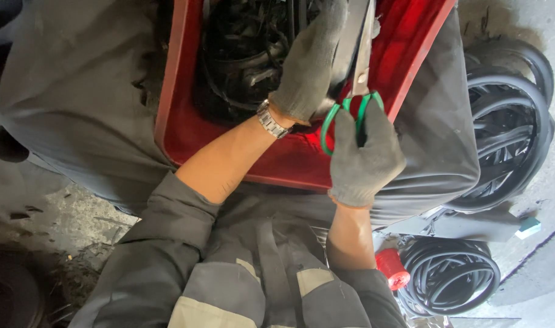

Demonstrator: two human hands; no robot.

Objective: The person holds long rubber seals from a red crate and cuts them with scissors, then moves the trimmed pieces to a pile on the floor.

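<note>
Over the red tub (186,130), both gloved hands worked close together. The right hand (364,159) had its fingers closed through the green handles of the scissors (358,91), whose blades pointed away from the fingers, up over the tub. The left hand (310,64) was curled around a dark strip (349,42) just beside the blades, its fingertips hidden. Below the left fingers, black rubber scraps (244,48) filled the tub. Rubber rings (505,130) lay well apart from the right fingers.
</note>
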